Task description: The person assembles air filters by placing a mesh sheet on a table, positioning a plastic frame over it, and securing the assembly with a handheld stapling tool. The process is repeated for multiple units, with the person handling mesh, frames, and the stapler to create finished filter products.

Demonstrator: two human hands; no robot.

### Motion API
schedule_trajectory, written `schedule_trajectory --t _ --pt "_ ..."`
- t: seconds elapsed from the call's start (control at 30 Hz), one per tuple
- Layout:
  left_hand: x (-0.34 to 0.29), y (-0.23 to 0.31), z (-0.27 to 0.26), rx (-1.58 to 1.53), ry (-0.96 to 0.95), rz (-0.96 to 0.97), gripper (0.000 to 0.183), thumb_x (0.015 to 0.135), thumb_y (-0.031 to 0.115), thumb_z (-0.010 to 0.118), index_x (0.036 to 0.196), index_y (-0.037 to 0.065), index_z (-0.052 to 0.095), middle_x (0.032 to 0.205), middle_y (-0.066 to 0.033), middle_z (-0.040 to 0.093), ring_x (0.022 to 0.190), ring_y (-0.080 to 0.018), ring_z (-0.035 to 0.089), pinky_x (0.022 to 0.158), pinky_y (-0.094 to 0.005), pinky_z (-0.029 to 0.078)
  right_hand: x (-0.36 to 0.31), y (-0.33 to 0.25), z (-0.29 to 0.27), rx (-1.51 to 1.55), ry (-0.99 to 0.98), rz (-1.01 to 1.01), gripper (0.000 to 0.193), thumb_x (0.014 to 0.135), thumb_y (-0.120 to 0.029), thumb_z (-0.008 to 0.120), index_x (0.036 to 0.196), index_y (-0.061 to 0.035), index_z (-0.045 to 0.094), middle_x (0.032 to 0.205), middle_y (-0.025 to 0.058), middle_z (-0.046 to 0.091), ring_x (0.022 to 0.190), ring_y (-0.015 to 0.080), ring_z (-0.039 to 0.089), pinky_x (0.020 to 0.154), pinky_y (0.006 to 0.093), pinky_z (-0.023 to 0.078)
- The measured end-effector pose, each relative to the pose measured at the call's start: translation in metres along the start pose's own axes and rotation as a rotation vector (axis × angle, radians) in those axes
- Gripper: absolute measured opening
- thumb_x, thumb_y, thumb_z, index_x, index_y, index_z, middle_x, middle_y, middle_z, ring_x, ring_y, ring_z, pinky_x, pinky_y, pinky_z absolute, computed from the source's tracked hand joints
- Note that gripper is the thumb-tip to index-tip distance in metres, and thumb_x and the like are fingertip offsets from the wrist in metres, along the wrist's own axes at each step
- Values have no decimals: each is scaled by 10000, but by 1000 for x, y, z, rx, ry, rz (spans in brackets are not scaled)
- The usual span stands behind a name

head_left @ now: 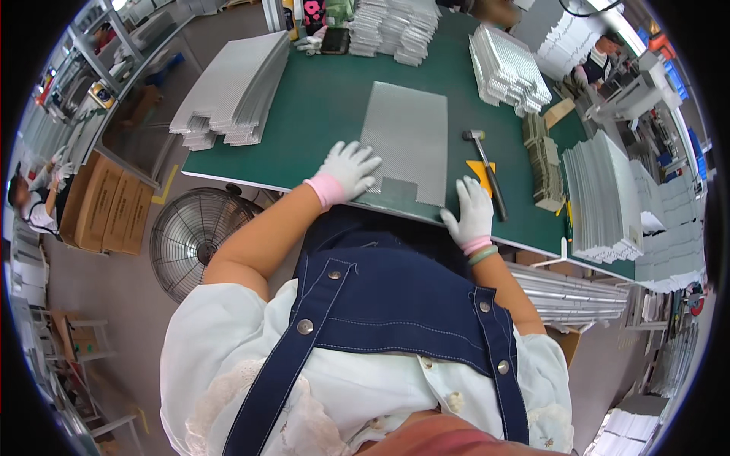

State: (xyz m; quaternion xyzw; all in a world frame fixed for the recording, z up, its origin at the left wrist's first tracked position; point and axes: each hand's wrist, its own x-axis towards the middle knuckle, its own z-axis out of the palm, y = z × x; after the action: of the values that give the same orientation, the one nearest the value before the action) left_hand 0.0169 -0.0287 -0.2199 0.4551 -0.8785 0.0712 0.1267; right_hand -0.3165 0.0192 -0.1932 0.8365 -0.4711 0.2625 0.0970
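Observation:
A flat grey perforated-looking metal sheet (407, 137) with a notch cut in its near edge lies on the green table. My left hand (350, 171), in a white glove with a pink cuff, rests open at its near left side, fingertips at the sheet's edge. My right hand (473, 211), gloved the same way, is open by the table's front edge, just right of the sheet's near corner. Beside its fingers lie a yellow flat scraper (480, 173) and a hammer (490, 178) with a dark handle. Neither hand holds anything.
Stacks of similar sheets stand at the left (239, 83), far middle, far right and right (604, 201). A row of brownish blocks (541, 163) lies right of the hammer. A floor fan (201, 243) stands left below the green table (319, 99). Other people work at both sides.

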Motion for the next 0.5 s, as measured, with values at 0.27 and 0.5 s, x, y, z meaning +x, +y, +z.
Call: schedule_trajectory --t 0.27,0.5 --pt "70 6 -73 -23 -485 6 473 890 500 506 1125 127 678 1198 -163 627 1201 -343 527 1108 -521 308 11 11 9 20 -369 22 564 818 -437 668 1279 -121 589 1368 137 518 1324 357 415 1124 585 212" --pt "225 -160 -141 -257 308 -314 407 908 351 568 1071 -7 671 1019 -220 682 995 -351 650 891 -419 497 162 54 -6 240 66 38 433 827 -297 683 1168 -38 624 1205 207 598 1177 392 520 1051 504 354"
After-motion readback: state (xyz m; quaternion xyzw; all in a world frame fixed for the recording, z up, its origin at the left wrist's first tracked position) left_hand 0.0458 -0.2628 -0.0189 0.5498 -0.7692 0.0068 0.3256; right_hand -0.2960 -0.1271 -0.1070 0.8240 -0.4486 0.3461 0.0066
